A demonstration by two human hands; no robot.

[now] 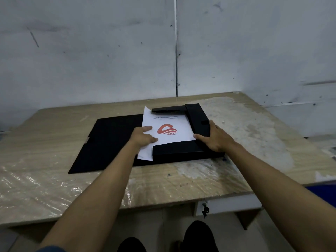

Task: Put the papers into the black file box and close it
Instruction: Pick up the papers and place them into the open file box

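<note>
Item: white paper stack with red ABC logo [167, 131], lying in the shallow black plastic file box [198, 117]; long axis runs 6 to 12 o'clock.
Overhang: the stack's left edge juts past the box wall toward 9 o'clock.
Lid: flat black cover panel [109, 142], open on the wooden surface [54, 179] at 9 o'clock.
Left grip [142, 137]: flat, fingers spread, pressing the stack's left edge; nearer hand.
Right grip [216, 137]: wrapped over the box's right wall, steadying.
Judgement: push toward 3 o'clock, then fold lid.
</note>
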